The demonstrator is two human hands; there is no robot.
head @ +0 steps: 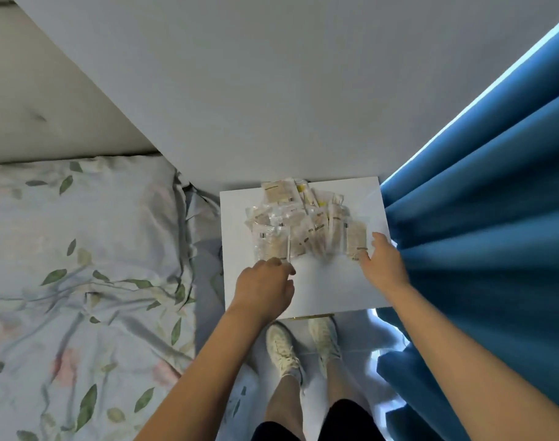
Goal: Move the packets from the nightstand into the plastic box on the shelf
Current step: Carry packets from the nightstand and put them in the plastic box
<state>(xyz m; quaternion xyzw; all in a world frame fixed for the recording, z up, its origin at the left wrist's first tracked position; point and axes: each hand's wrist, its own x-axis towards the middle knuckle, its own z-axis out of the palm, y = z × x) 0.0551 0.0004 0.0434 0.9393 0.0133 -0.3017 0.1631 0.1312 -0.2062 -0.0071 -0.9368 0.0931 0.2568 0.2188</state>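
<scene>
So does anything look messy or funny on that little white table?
Yes. The packets lie in a jumbled heap on the nightstand, overlapping at all angles, and some at the back lean against the wall. Nothing looks torn or spilled.

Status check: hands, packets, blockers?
Left hand pinching near edge of packet pile. Right hand open, fingers at pile's right side. All packets on nightstand; plastic box not in view. Curtain brushes nightstand's right edge.

Print on the packets [306, 227] is too small to read. The left hand [265, 288] hides its own fingertips at the pile's near edge.
</scene>
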